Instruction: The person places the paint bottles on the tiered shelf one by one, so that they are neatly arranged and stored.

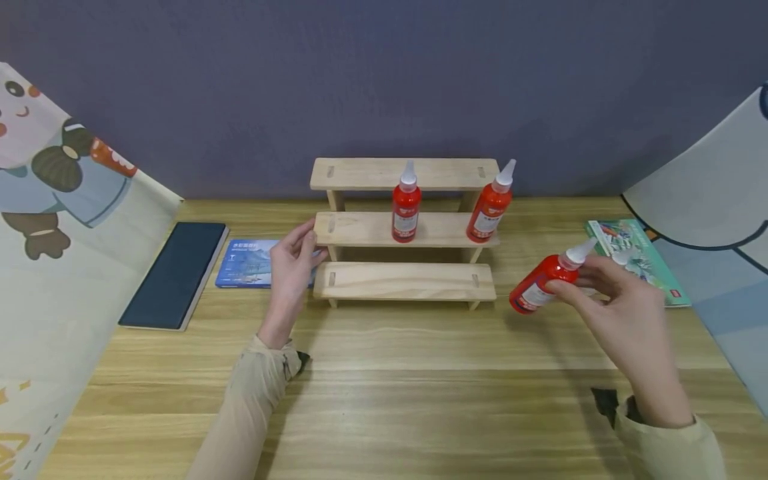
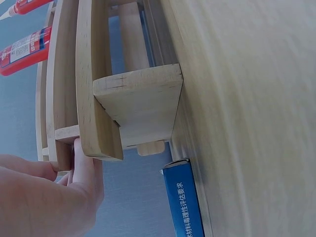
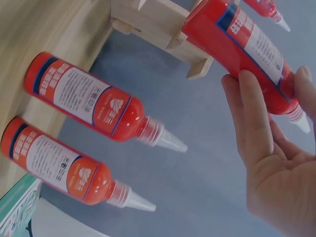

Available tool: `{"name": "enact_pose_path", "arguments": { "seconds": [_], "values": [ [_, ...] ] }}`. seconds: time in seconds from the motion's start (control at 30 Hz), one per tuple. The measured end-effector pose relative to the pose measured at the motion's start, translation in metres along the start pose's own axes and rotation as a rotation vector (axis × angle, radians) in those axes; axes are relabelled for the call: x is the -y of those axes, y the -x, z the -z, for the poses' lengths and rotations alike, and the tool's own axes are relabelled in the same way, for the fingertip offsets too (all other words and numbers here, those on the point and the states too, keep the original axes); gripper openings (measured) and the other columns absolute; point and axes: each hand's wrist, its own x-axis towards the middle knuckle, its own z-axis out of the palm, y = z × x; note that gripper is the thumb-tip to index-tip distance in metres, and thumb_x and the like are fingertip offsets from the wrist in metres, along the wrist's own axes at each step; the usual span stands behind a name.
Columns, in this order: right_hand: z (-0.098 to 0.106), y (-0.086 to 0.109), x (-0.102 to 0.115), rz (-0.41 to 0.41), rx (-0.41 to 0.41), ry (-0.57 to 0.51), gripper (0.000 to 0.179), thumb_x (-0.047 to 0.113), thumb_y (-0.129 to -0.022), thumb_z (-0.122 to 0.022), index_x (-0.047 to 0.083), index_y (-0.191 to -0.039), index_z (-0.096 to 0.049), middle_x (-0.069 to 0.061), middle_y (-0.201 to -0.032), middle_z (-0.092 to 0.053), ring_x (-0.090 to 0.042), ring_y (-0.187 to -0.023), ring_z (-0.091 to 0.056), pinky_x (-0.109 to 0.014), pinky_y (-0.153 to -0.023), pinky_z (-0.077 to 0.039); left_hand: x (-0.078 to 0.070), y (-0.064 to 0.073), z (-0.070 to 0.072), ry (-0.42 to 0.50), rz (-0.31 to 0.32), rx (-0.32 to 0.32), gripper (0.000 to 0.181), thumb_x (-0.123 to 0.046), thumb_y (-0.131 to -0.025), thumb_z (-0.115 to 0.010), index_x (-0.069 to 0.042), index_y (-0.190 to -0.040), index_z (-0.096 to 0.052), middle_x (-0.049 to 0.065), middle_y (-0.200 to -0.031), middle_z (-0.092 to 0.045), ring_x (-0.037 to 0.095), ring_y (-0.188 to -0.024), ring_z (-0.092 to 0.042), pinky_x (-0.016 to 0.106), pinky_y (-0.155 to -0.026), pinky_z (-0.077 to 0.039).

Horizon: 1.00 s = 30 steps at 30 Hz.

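A three-tier wooden stand (image 1: 405, 281) sits toward the back of the table. My left hand (image 1: 291, 263) pinches the left end of its middle step, thumb on top and fingers beneath, as the left wrist view shows. Two red bottles, one near the middle (image 1: 405, 215) and one at the right end (image 1: 489, 215), stand on that step. My right hand (image 1: 627, 313) grips another red squeeze bottle (image 1: 537, 285) with a pointed white nozzle, tilted, right of the stand. Two more such bottles (image 3: 79, 96) stand beside this hand, which mostly hides them in the head view.
Left of the stand lies a blue box (image 1: 247, 263) with a landscape picture, partly behind my left hand. Farther left is a dark flat tablet-like object (image 1: 174, 275). At the right lies a green illustrated pack (image 1: 660, 270). A dark wall (image 1: 384, 80) rises behind the table.
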Motion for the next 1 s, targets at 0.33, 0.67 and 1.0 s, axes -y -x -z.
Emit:
{"name": "enact_pose_path", "arguments": {
  "seconds": [0.33, 0.67, 1.0],
  "values": [
    [-0.008, -0.003, 0.012, 0.068, 0.003, -0.020, 0.041, 0.015, -0.090, -0.091, 0.001, -0.125, -0.073, -0.018, -0.111, -0.075, 0.010, -0.088, -0.063, 0.000, -0.072, -0.053, 0.001, -0.001, -0.001, -0.005, 0.006, 0.000, 0.041, -0.012, -0.116, -0.049, 0.002, -0.154, -0.054, 0.025, -0.143, -0.061, 0.021, -0.111, -0.067, 0.028, -0.101, -0.062],
    [-0.012, -0.007, 0.028, 0.107, 0.019, -0.002, 0.043, 0.018, -0.090, -0.091, 0.003, -0.126, -0.075, -0.017, -0.108, -0.078, 0.008, -0.084, -0.062, -0.004, -0.068, -0.050, 0.001, 0.000, 0.000, -0.003, 0.000, 0.001, 0.041, -0.012, -0.116, -0.049, 0.002, -0.154, -0.054, 0.025, -0.142, -0.062, 0.020, -0.111, -0.067, 0.028, -0.100, -0.062],
    [-0.021, -0.012, 0.040, 0.140, 0.025, -0.060, 0.046, 0.011, -0.086, -0.093, 0.003, -0.127, -0.075, -0.018, -0.111, -0.078, 0.011, -0.090, -0.062, -0.001, -0.071, -0.052, 0.001, 0.000, 0.001, 0.001, -0.001, 0.006, 0.041, -0.012, -0.116, -0.049, 0.002, -0.154, -0.053, 0.025, -0.143, -0.061, 0.025, -0.115, -0.066, 0.028, -0.101, -0.062]
  ]
}}
